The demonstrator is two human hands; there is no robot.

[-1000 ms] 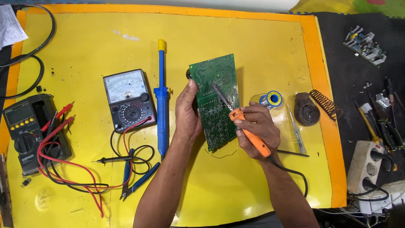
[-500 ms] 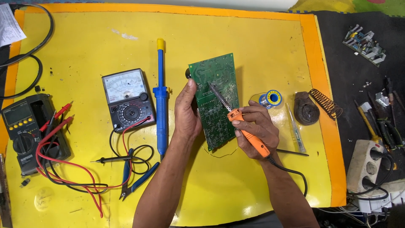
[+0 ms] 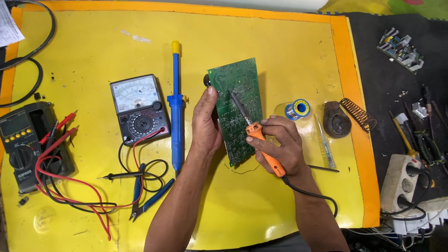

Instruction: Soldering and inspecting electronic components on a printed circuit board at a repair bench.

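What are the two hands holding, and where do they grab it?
Right hand grips the orange-handled soldering iron by its handle; left hand holds the green circuit board by its left edge.

Electronics repair bench, small workshop. Yellow mat [image 3: 280,42] covers the table, with an analog meter [image 3: 138,108], a digital meter [image 3: 28,144] with red and black leads, a blue solder sucker [image 3: 176,107], a solder spool [image 3: 298,109] and cutters [image 3: 147,196] lying on it. Right side: spare circuit board [image 3: 401,49], hand tools [image 3: 422,135], a power strip [image 3: 401,179].
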